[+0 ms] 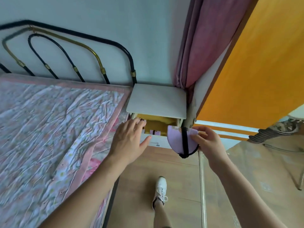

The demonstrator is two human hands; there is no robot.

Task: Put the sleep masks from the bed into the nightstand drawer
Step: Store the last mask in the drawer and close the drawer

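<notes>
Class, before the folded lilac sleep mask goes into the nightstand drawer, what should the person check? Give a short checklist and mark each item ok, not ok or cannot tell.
1. Drawer open far enough: ok, it is pulled out and its yellow inside shows.
2. Lilac sleep mask held securely: ok, the right hand grips it folded.
3. Black strap tidy: ok, wrapped around the mask.
4. Left hand out of the way: not ok, its fingers sit at the drawer's left edge.
5. Room left inside: ok, only one lilac item lies at the front.
6. Bed cleared of masks: cannot tell, only part shows.
</notes>
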